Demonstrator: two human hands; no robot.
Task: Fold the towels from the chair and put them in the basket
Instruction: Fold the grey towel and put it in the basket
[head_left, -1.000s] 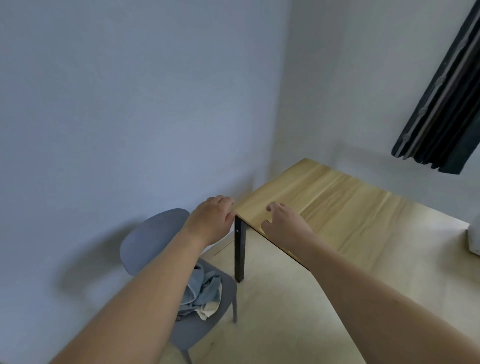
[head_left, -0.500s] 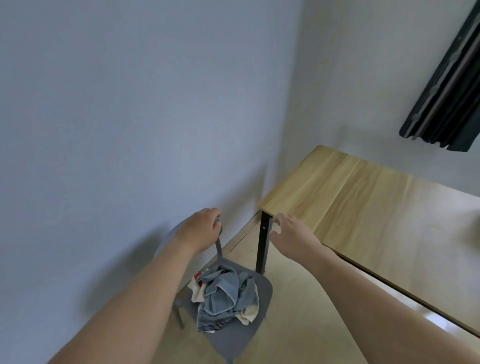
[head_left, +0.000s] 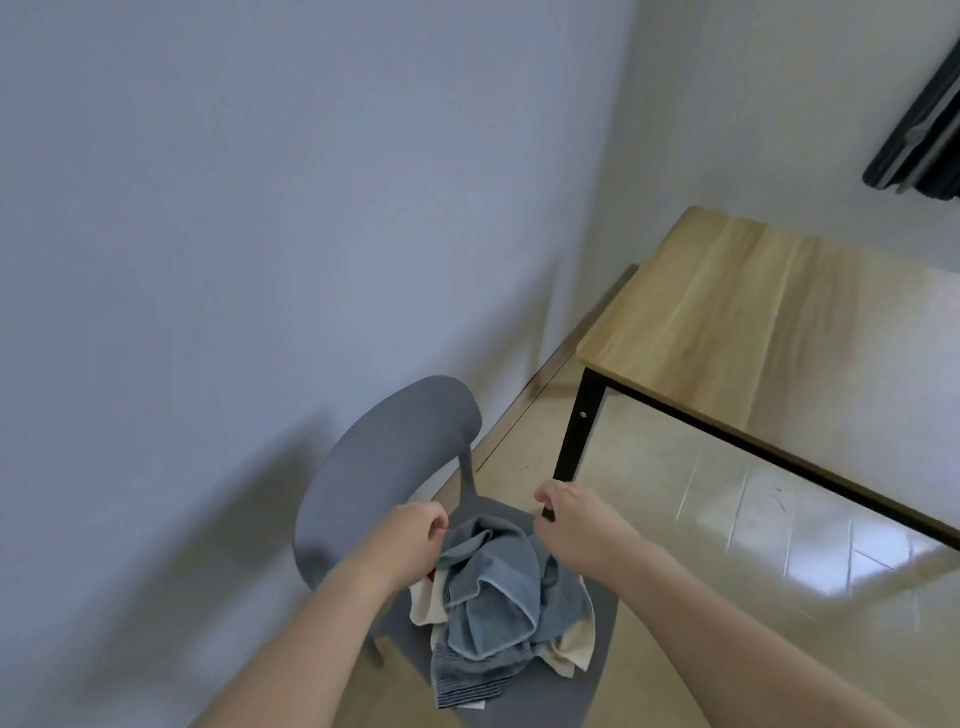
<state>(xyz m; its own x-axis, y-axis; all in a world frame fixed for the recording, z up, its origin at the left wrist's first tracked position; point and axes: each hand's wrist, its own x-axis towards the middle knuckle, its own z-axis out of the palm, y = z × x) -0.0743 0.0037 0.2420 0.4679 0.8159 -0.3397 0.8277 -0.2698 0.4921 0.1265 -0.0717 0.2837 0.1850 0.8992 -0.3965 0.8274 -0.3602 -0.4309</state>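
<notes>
Bare-skinned and holding nothing, both hands reach down over the chair, set apart from each other with the towels between and below them. The left hand (head_left: 415, 535) has its fingers loosely curled, hanging just over the far left edge of the towels (head_left: 493, 597); whether a fingertip touches the cloth cannot be told. The right hand (head_left: 576, 519) is also loosely curled, thumb side up, just above the far right edge of the heap, clear of it as far as can be seen.

The towels lie in a crumpled heap on the seat of the chair (head_left: 395, 457): a blue-grey one on top with a striped hem towards the front, a cream one showing beneath at both sides, and a small patch of red at the left. The chair is grey, with a rounded back, and stands against the pale wall (head_left: 260, 208).

To the right stands a table (head_left: 753, 322) with a light wood top and black frame, its near leg just beyond the right hand. A dark curtain (head_left: 924, 119) hangs at the upper right. The floor (head_left: 675, 493) is pale and glossy.
</notes>
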